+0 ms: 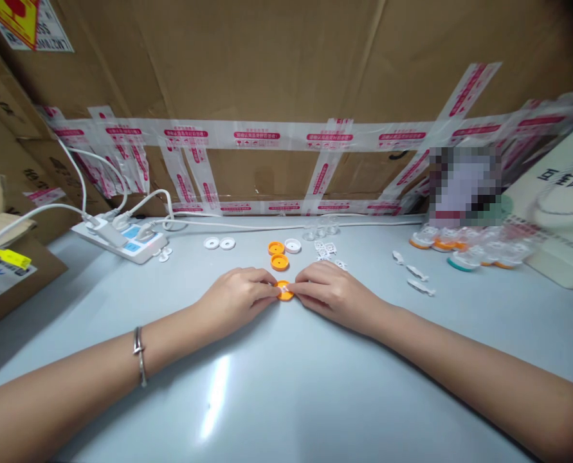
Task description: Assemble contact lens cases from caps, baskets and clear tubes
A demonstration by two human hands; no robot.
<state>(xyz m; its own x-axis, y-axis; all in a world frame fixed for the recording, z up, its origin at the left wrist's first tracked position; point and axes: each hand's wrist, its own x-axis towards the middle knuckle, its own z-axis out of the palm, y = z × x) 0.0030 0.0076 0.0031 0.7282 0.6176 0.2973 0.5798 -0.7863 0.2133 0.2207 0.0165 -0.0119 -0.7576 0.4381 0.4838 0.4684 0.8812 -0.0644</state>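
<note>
My left hand point(245, 292) and my right hand point(332, 292) meet over the table, fingers pinched from either side on a round orange plastic cap point(285, 297). A small white plastic piece point(284, 289) lies inside that cap, between my fingertips, which partly hide it. Just beyond sit two more shallow orange caps point(280, 262) and a white cap point(292, 245). Several white cut-out plastic pieces point(325, 249) are scattered behind my right hand. Farther left, two white rings point(211, 243) lie side by side.
Clear domed covers point(321, 229) stand at the back. Slim white parts point(417, 273) and assembled clear-topped pieces point(464, 257) lie right, near a paper bag point(556, 212). A power strip point(122, 239) with cables is at left. Cardboard boxes point(267, 71) wall the rear.
</note>
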